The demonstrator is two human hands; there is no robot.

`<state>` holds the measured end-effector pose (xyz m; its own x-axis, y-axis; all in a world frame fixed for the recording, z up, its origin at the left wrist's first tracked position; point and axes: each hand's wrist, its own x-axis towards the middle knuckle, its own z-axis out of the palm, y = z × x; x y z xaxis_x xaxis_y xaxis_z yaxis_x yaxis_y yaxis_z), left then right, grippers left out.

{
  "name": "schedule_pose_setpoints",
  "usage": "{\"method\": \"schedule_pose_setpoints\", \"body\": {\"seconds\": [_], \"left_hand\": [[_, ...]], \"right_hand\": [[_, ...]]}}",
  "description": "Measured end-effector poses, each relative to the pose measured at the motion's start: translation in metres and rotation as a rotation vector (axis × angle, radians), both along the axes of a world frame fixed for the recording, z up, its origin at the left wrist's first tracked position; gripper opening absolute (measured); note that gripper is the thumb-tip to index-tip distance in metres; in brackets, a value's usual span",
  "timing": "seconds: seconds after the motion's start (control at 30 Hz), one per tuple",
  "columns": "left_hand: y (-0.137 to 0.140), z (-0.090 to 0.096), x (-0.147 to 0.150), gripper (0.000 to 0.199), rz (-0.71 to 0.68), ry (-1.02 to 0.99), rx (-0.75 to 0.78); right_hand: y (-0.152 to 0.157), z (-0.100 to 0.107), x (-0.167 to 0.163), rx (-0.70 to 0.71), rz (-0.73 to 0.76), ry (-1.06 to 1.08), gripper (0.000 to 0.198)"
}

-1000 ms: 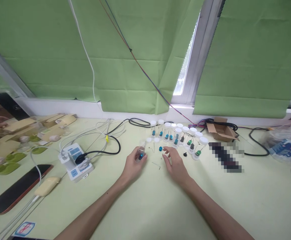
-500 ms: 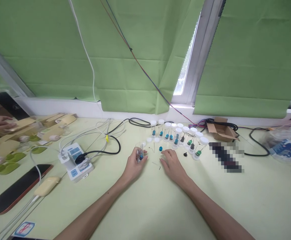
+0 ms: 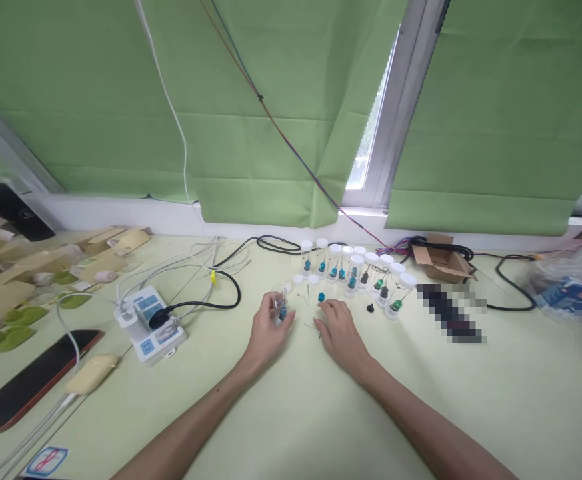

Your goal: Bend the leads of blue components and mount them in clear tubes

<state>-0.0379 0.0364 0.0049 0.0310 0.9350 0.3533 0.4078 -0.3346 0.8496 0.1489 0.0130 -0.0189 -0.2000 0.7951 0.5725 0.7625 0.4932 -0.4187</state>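
Note:
My left hand [image 3: 268,330] is closed around a small clear vial [image 3: 279,312] that has a blue piece and thin wire inside. Opposite it, my right hand [image 3: 339,328] rests on the table with thumb and fingers apart, holding nothing that I can see. Thin wire-like pieces [image 3: 311,327] lie at its thumb. Just beyond its fingertips is a small blue piece [image 3: 321,297]. White round caps [image 3: 298,280] lie between the hands and the back row. Several white-capped clear vials [image 3: 351,283] stand there, holding blue, green or dark pieces. A small black piece [image 3: 371,308] lies right of my right hand.
A white power strip [image 3: 148,327] with plugs and cables is on the left, near a dark phone [image 3: 35,380] and a cream-coloured case [image 3: 92,375]. An open cardboard box [image 3: 441,260] stands at the back right. Black cable [image 3: 515,308] loops beside a plastic bag [image 3: 575,293].
My right hand has shifted slightly left, its thumb now at the thin wire pieces. My left hand still holds the vial. Another person's hand at the far left has gone out of view.

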Motion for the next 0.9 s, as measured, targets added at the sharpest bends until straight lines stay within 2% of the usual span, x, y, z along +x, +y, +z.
{"method": "schedule_pose_setpoints", "body": {"seconds": [0.1,0.23,0.4,0.53,0.9], "left_hand": [[-0.001,-0.002,0.001,0.019,0.002,0.021,-0.015],[-0.001,-0.004,0.002,0.017,-0.001,0.052,-0.024],[0.000,-0.005,0.001,0.014,-0.016,0.034,-0.033],[-0.001,-0.005,0.000,0.011,-0.026,0.032,-0.046],[0.000,-0.006,0.000,0.008,-0.032,0.058,-0.041]], "right_hand": [[0.004,0.001,-0.001,0.033,-0.005,-0.044,0.027],[0.027,0.004,-0.001,0.056,0.017,-0.106,0.027],[0.064,0.008,-0.010,0.046,-0.072,-0.228,0.028],[0.082,0.007,-0.019,-0.008,-0.153,-0.306,0.027],[0.090,0.002,-0.018,-0.054,-0.166,-0.296,0.029]]}}
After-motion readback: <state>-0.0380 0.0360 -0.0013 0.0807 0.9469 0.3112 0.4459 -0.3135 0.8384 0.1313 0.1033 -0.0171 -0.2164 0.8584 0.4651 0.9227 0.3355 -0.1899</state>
